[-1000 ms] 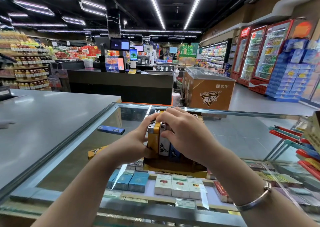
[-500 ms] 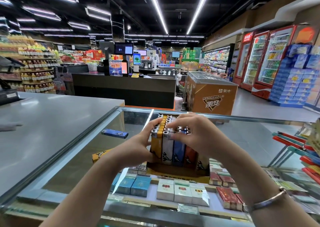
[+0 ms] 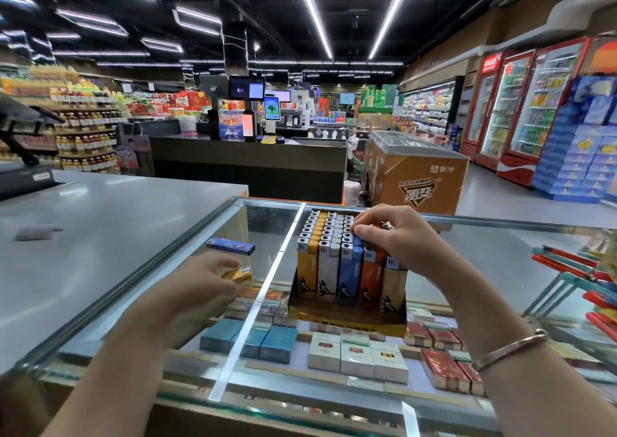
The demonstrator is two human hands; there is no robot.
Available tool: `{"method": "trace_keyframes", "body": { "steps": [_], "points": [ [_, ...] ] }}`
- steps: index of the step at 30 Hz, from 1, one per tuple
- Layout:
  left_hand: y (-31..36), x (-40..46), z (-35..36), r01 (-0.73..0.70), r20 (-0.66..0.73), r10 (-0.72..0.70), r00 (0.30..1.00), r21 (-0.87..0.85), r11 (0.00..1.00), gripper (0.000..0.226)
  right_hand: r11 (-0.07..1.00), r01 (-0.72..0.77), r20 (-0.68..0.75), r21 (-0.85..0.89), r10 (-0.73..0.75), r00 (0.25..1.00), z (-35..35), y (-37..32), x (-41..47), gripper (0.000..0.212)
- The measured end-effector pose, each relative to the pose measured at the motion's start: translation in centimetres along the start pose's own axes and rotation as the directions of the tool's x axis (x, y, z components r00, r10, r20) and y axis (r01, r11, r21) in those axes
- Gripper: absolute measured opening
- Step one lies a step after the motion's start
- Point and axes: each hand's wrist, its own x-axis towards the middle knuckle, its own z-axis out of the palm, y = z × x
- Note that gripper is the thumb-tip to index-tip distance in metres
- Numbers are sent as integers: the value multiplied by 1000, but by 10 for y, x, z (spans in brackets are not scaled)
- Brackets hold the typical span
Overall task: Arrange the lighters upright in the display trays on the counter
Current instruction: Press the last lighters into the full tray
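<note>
A cardboard display tray (image 3: 347, 318) stood on the glass worktop (image 3: 500, 263), with writing on its yellow front lip that could not be read. In it, lighters (image 3: 329, 236) stood upright in close rows, the front row being yellow, white, blue, orange and tan, each with a dark animal figure printed low on its body; the wording on them was too small to read. The right hand (image 3: 397, 236) rested on top of the rows at the right side of the tray, its fingertips (image 3: 360, 227) curled down onto the lighter heads; whether they pinched one lighter could not be told. A metal bangle (image 3: 510, 348) circled that wrist. The left hand (image 3: 197, 286) was to the left of the tray and apart from it, its fingers curled around a yellow lighter (image 3: 237, 273) lying on the glass. A blue lighter (image 3: 230, 246) lay flat on the glass just beyond that hand. Beneath the glass, cigarette packs (image 3: 357, 356) in blue, white and red lay in rows, their labels illegible. Beyond the worktop stood an orange chest freezer (image 3: 417, 176) printed with Chinese characters and a shield-shaped logo, and a red drinks cooler (image 3: 521, 109) whose base carried a white script logo that read as Coca-Cola.
</note>
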Motion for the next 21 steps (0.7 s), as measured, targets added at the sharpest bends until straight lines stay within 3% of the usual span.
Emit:
{"method": "trace_keyframes", "body": {
  "steps": [3, 6, 11, 13, 18, 21],
  "points": [
    [-2, -2, -1, -49, -19, 50, 999, 52, 997, 28, 1000, 5, -14, -8, -5, 1000, 1, 0, 0, 15],
    [-1, 3, 3, -143, -58, 162, 985, 246, 959, 21, 1000, 7, -18, -13, -8, 1000, 1, 2, 0, 15],
    [3, 31, 3, -188, -299, 329, 896, 415, 890, 26, 1000, 7, -21, -22, -8, 1000, 1, 2, 0, 14],
    [-1, 44, 1, -172, -320, 357, 877, 486, 857, 29, 1000, 9, -31, -21, -9, 999, 1, 2, 0, 15],
    [-11, 63, 7, -101, -178, 180, 967, 384, 918, 18, 1000, 14, -26, -19, -15, 1000, 2, 3, 1, 14],
    [-16, 68, 8, -58, -197, 163, 967, 451, 891, 25, 1000, 14, -30, -22, -14, 999, 2, 3, 0, 15]
  ]
}}
